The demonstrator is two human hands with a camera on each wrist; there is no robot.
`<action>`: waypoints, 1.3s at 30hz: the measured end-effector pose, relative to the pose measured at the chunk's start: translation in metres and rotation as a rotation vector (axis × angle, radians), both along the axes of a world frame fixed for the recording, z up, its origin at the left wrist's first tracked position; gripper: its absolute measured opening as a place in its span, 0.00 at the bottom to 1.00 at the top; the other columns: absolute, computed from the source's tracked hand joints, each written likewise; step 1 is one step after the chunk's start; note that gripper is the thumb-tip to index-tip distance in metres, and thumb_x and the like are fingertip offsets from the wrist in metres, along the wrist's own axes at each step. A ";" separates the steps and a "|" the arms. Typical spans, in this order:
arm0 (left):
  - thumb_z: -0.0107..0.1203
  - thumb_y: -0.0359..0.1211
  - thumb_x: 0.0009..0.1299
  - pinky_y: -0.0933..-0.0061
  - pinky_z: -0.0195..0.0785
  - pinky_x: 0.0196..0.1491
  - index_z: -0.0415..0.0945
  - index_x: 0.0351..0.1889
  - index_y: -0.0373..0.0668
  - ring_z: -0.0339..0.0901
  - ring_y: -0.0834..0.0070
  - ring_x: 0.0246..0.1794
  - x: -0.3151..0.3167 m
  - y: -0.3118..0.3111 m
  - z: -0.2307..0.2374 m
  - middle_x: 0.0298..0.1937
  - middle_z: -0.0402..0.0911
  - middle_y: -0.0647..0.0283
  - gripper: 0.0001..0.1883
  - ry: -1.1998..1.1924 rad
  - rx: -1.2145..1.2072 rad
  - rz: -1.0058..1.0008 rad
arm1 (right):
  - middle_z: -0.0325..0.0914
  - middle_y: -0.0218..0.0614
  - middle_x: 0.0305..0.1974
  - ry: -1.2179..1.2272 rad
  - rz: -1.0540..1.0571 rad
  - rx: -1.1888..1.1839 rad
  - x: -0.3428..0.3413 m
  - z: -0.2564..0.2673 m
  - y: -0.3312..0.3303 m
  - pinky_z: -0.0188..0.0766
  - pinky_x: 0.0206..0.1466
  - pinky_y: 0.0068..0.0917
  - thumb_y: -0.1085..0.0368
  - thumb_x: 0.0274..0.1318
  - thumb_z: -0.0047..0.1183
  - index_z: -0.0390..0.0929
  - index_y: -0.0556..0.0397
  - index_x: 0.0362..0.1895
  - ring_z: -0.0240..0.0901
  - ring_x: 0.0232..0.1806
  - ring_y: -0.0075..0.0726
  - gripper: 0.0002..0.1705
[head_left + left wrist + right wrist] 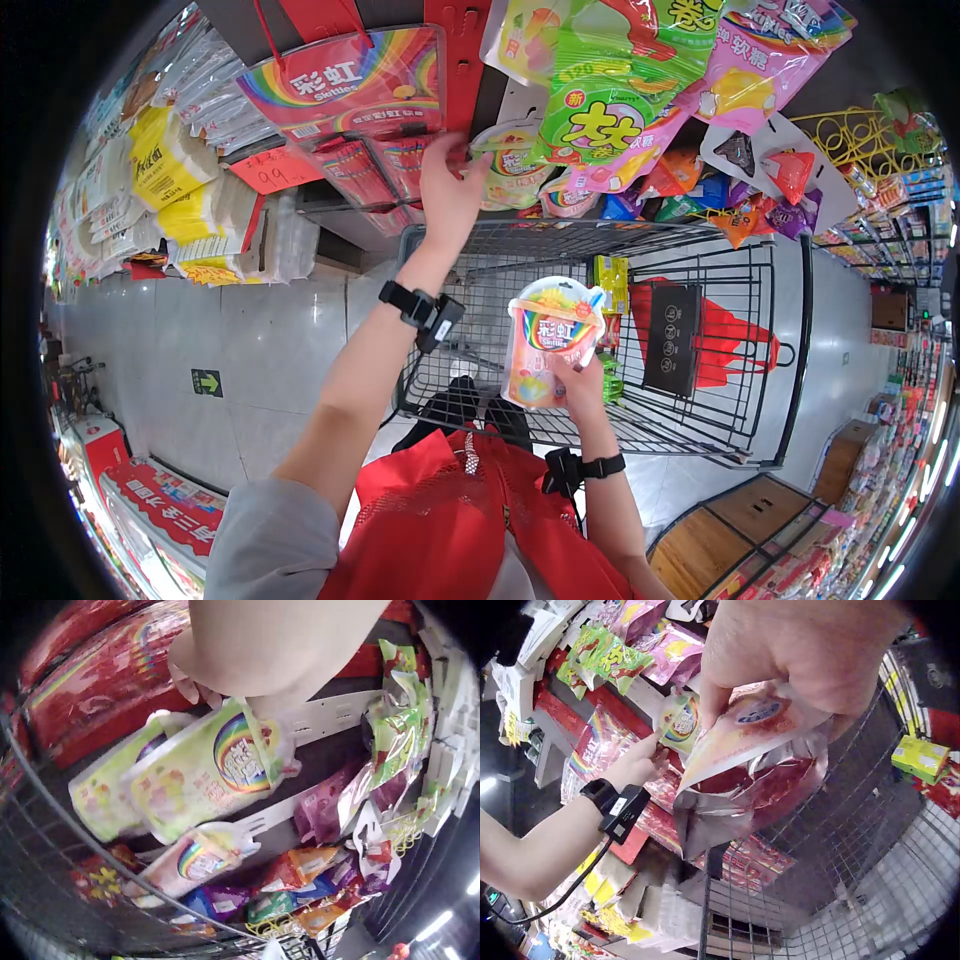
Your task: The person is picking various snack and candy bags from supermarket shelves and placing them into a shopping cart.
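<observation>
1. Near the centre of the head view, the right hand (580,388) grasps a pink candy pouch (552,345), thumb on one face and fingers round the other side; this pouch is off the rack and above the cart.
2. Under it, the black wire cart (455,345) holds a yellow box (611,285), towards its right, beside something red (732,345) and a black panel (672,340).
3. At upper centre, the left hand (450,200) is at the edge of a green candy pouch (217,769); whether its fingers pinch the pouch or only touch it, I cannot tell. That pouch hangs on the rack, apparently not yet taken down; how many more are wanted cannot be judged.
4. Along the top, the dark rack with red strips (462,75) carries red candy packs (350,80) on the left and brighter bags (600,120) on the right.
5. Glossy grey floor tiles (290,345) spread across the left, with a green arrow sign (207,382).
6. At far right, stocked shop shelves (900,370) recede beneath bright lights.
</observation>
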State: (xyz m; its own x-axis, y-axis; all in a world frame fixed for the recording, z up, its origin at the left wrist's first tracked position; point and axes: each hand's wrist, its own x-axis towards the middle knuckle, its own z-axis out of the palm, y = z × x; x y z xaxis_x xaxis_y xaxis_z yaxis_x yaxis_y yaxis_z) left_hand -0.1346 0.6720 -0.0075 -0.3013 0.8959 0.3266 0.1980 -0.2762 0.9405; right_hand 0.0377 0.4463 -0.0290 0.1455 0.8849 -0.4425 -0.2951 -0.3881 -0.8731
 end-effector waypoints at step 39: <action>0.58 0.29 0.57 0.80 0.65 0.38 0.69 0.34 0.33 0.73 0.81 0.33 0.032 -0.039 0.112 0.31 0.75 0.62 0.12 -0.117 0.032 -0.405 | 0.70 0.23 0.18 -0.098 -0.153 0.020 0.012 0.020 -0.048 0.57 0.21 0.17 0.65 0.49 0.53 0.75 0.58 0.20 0.61 0.20 0.14 0.11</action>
State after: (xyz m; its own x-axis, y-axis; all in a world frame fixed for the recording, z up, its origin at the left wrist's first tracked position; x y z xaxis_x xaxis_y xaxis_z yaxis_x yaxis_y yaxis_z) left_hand -0.1031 0.6325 0.1042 0.0360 0.9395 0.3408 -0.0402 -0.3393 0.9398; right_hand 0.0501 0.3988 -0.0089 0.3208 0.8576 -0.4021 -0.2627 -0.3274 -0.9077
